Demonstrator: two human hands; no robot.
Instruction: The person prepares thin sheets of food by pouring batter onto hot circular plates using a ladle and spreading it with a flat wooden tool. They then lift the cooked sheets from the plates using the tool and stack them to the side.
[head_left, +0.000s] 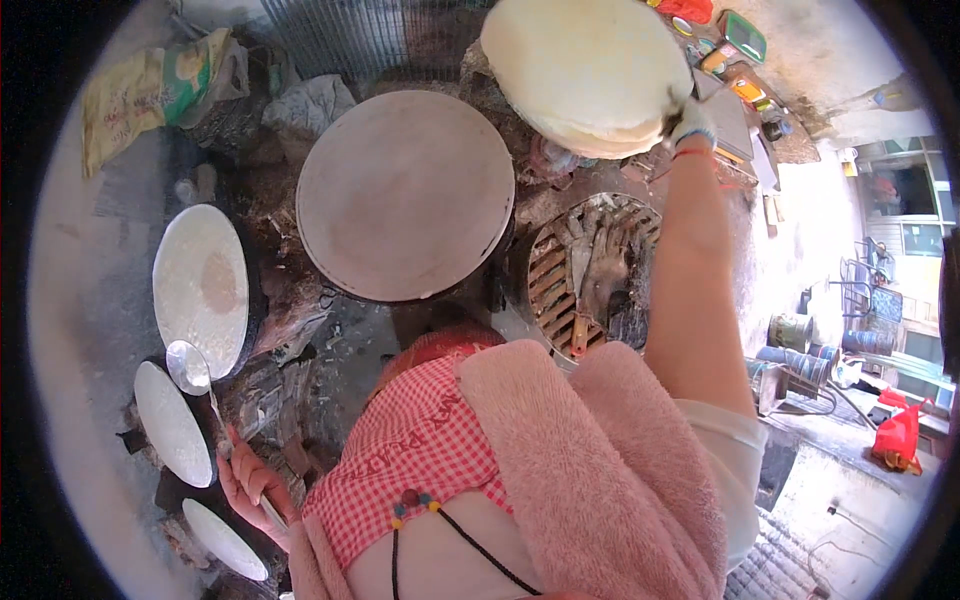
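My left hand (251, 480) grips the long handle of a metal ladle (189, 367), whose bowl hangs over the edges of two round pans at the left. The larger pan (199, 292) has a white layer with a brownish patch; the smaller pan (174, 424) is coated white. My right hand (691, 124), in a pale work glove, reaches to the right edge of a stack of thin round flatbreads (589, 71). Its fingers are blurred, so whether they grip anything is unclear. A large round griddle plate (405, 195) with a dull surface lies between the hands.
Another white-coated round pan (225, 538) is at the lower left. A slatted round basket (551, 277) holding a pair of gloves and a tool stands under my right arm. Jars and boxes crowd a ledge (799, 146) at the upper right. A printed sack (142, 97) lies at the upper left.
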